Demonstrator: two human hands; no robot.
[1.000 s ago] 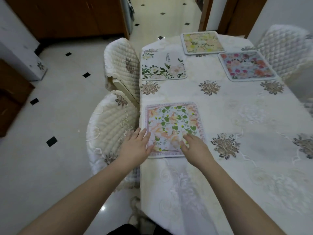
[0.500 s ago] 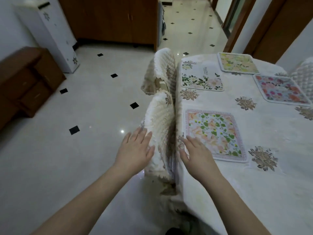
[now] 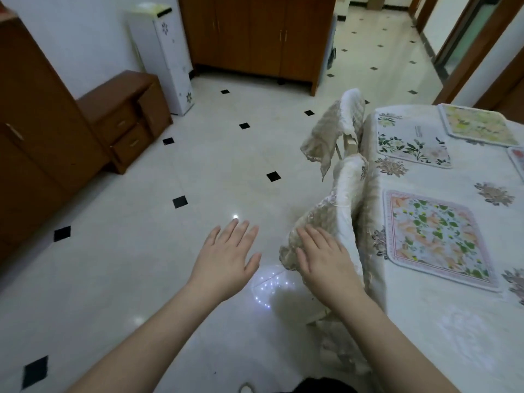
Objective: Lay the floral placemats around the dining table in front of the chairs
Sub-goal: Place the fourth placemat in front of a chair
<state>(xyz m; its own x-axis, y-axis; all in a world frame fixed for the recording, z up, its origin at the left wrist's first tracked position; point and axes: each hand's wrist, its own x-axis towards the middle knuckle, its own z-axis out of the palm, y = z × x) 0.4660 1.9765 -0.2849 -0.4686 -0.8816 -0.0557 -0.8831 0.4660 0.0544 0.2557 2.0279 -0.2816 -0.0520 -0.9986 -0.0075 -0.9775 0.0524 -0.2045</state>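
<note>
A pink-bordered floral placemat with green leaves [image 3: 438,236] lies flat on the dining table [image 3: 442,330] in front of the near covered chair [image 3: 334,219]. Behind it a white placemat with dark green sprigs [image 3: 411,144] lies in front of the far covered chair [image 3: 337,126]. A yellow-green placemat [image 3: 479,124] lies at the table's far end, and the edge of a red one [image 3: 517,160] shows at the right border. My left hand [image 3: 226,256] hovers flat and empty over the floor. My right hand [image 3: 323,256], fingers apart, is over the near chair's back cover.
Pale tiled floor with black diamond insets [image 3: 181,201] spreads to the left. A brown drawer unit [image 3: 124,117] and a tall cupboard [image 3: 34,123] line the left wall. A white appliance [image 3: 167,58] and wooden cabinets [image 3: 255,35] stand at the back.
The view has swung left, away from the table toward the floor. Both hands have come off the pink-bordered placemat, which stays flat on the table; my right hand is now over the near chair's back.
</note>
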